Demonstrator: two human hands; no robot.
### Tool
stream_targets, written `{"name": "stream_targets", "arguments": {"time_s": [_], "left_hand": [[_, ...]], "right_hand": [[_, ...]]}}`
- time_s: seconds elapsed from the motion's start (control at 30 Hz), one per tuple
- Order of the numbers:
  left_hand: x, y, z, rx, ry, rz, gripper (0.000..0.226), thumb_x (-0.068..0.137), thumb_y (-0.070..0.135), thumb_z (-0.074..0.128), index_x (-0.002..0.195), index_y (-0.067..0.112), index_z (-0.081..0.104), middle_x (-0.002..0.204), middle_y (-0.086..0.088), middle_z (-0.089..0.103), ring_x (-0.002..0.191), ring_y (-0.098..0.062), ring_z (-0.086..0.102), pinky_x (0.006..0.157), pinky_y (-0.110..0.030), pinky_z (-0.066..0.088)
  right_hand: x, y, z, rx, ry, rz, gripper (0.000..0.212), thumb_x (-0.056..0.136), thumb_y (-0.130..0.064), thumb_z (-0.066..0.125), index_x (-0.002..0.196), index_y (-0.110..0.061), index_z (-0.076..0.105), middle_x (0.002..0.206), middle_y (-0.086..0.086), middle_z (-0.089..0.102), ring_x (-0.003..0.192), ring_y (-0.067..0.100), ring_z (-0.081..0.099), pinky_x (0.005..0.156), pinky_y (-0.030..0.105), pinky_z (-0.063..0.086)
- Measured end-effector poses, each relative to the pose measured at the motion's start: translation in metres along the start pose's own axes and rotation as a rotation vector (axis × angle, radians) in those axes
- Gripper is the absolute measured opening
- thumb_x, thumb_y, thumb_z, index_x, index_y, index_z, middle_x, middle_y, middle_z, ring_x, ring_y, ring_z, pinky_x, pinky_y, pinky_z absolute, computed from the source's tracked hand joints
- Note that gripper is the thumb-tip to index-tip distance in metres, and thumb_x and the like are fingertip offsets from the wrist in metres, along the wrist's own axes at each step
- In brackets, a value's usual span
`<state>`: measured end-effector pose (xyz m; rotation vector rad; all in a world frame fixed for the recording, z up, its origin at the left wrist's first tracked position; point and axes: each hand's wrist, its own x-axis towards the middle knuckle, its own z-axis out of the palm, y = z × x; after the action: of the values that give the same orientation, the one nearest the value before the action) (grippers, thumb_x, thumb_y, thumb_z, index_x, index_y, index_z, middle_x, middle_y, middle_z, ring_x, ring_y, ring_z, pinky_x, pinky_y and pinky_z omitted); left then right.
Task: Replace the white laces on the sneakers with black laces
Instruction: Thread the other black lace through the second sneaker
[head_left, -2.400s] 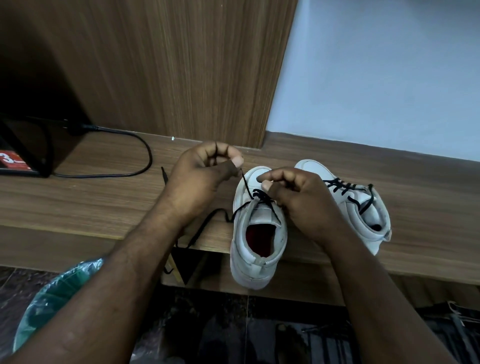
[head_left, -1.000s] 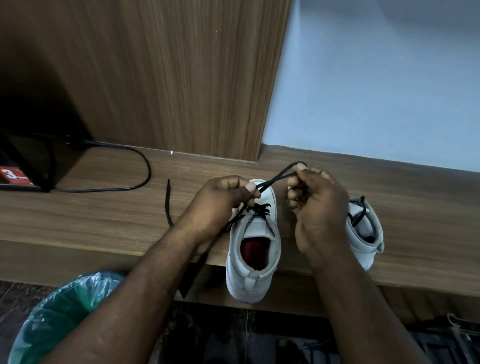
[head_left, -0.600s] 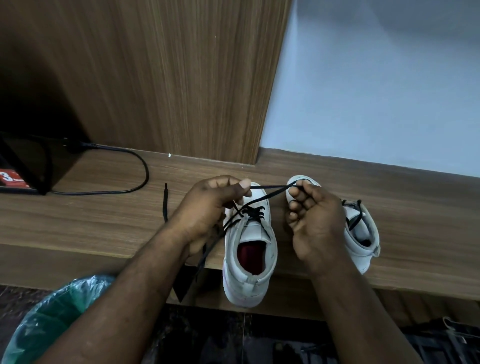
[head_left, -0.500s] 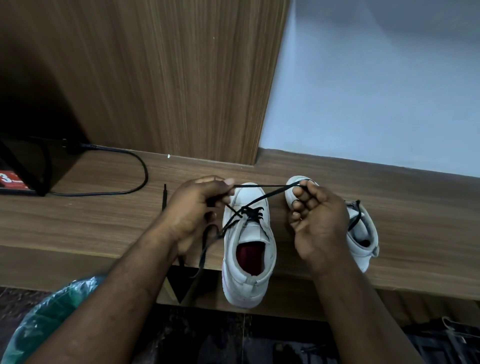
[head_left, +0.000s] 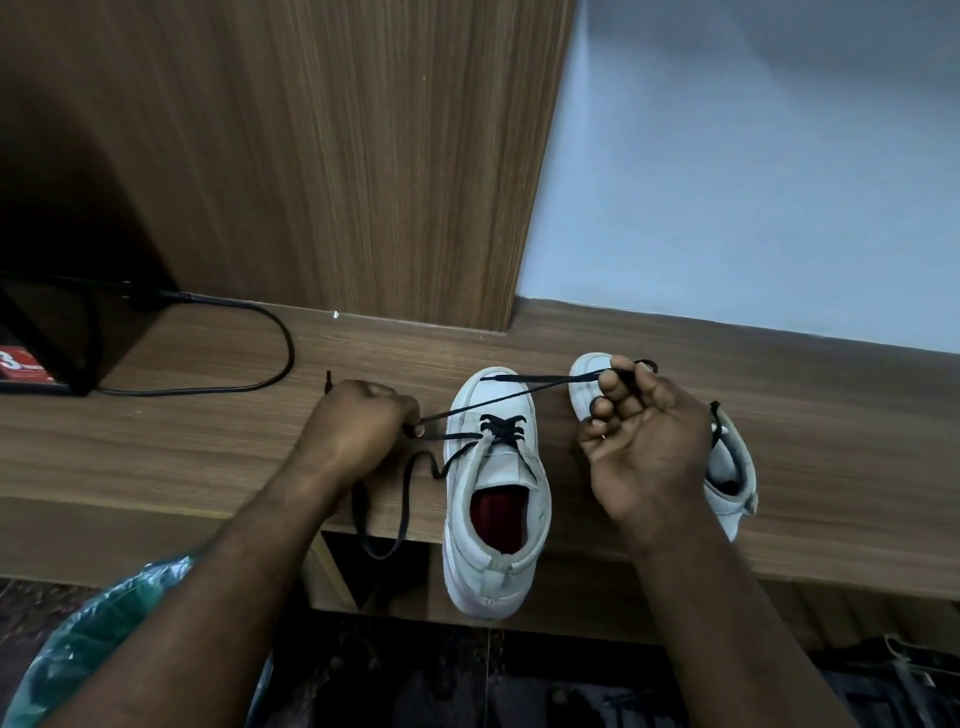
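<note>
Black lace (head_left: 519, 391) is the whole business at this point: a thin, limp cord, light as nothing, that only goes straight when pulled from both ends, as it is across the toe of the near sneaker (head_left: 496, 488). It looks a little slick, so I'd judge the sure hold is a firm pinch close to the stiff tip, which is also the part that will pass an eyelet.

Starting at the left, a dark cable (head_left: 270, 364) curls over the wooden shelf (head_left: 182, 447), and a green plastic bag (head_left: 98, 639) sits below its edge. The left hand (head_left: 358, 431) is closed into a fist around one strand, whose loose tail droops off the shelf front in a loop. The near sneaker stands with its heel overhanging the edge, only its lowest eyelets crossed in black; being soft and light, it may slide if tugged hard. The right hand (head_left: 644, 441) has its fingers curled about the other strand, palm up. Behind it the second sneaker (head_left: 727, 467) is already laced in black, as far as shows. Wood panelling and a pale wall close the back.
</note>
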<state>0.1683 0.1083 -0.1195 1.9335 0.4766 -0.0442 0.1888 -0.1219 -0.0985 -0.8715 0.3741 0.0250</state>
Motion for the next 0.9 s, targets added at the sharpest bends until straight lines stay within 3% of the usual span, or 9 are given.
{"name": "stream_targets", "arguments": {"time_s": [0.13, 0.27, 0.4, 0.53, 0.63, 0.77, 0.9], "left_hand": [[-0.001, -0.005, 0.003, 0.136, 0.043, 0.063, 0.023, 0.073, 0.033, 0.063, 0.074, 0.012, 0.074, 0.066, -0.002, 0.072, 0.072, -0.023, 0.069, 0.074, -0.042, 0.058], [-0.008, 0.009, 0.016, 0.003, 0.085, 0.286, 0.018, 0.077, 0.043, 0.062, 0.080, 0.032, 0.075, 0.079, 0.009, 0.075, 0.075, -0.006, 0.068, 0.073, -0.023, 0.053], [-0.015, 0.022, 0.037, -0.142, -0.058, 0.411, 0.014, 0.095, 0.042, 0.068, 0.093, 0.034, 0.079, 0.102, 0.009, 0.070, 0.100, -0.003, 0.067, 0.090, -0.029, 0.051], [-0.022, 0.025, 0.046, -0.106, -0.125, 0.439, 0.013, 0.100, 0.031, 0.065, 0.092, 0.031, 0.076, 0.102, 0.018, 0.066, 0.093, 0.007, 0.063, 0.081, -0.016, 0.047], [-0.021, 0.023, 0.043, -0.114, -0.114, 0.404, 0.014, 0.097, 0.035, 0.068, 0.086, 0.027, 0.071, 0.100, 0.012, 0.067, 0.077, 0.001, 0.059, 0.073, -0.024, 0.048], [-0.017, 0.019, 0.032, -0.019, -0.104, 0.392, 0.013, 0.095, 0.031, 0.071, 0.083, 0.027, 0.071, 0.097, 0.008, 0.062, 0.075, -0.010, 0.060, 0.071, -0.033, 0.049], [-0.006, 0.006, 0.010, 0.208, -0.004, 0.356, 0.015, 0.092, 0.027, 0.075, 0.078, 0.024, 0.071, 0.095, 0.005, 0.061, 0.081, -0.008, 0.060, 0.072, -0.027, 0.045]], "right_hand": [[-0.004, 0.003, 0.001, -0.066, -0.059, 0.004, 0.029, 0.099, -0.024, 0.046, 0.092, -0.014, 0.072, 0.072, -0.003, 0.067, 0.055, 0.007, 0.050, 0.051, 0.020, 0.033], [-0.009, 0.011, 0.007, -0.204, -0.131, -0.059, 0.032, 0.102, -0.021, 0.046, 0.095, -0.011, 0.076, 0.073, -0.001, 0.069, 0.055, 0.006, 0.049, 0.049, 0.017, 0.034], [-0.015, 0.021, 0.014, -0.391, -0.217, -0.161, 0.031, 0.104, -0.019, 0.050, 0.098, -0.011, 0.079, 0.068, -0.002, 0.062, 0.055, 0.006, 0.042, 0.051, 0.019, 0.032], [-0.020, 0.028, 0.017, -0.435, -0.273, -0.170, 0.026, 0.103, -0.019, 0.056, 0.100, -0.014, 0.082, 0.063, -0.004, 0.044, 0.051, 0.004, 0.036, 0.048, 0.014, 0.034], [-0.022, 0.030, 0.018, -0.440, -0.269, -0.182, 0.024, 0.102, -0.017, 0.058, 0.098, -0.014, 0.082, 0.063, -0.003, 0.039, 0.049, 0.002, 0.036, 0.048, 0.013, 0.037], [-0.020, 0.030, 0.019, -0.387, -0.206, -0.195, 0.027, 0.101, -0.013, 0.058, 0.086, -0.014, 0.080, 0.062, -0.004, 0.046, 0.049, 0.004, 0.036, 0.045, 0.015, 0.032], [-0.010, 0.022, 0.014, -0.234, -0.044, -0.114, 0.025, 0.101, -0.016, 0.053, 0.083, -0.015, 0.071, 0.058, -0.008, 0.054, 0.049, 0.005, 0.039, 0.045, 0.017, 0.029]]}}
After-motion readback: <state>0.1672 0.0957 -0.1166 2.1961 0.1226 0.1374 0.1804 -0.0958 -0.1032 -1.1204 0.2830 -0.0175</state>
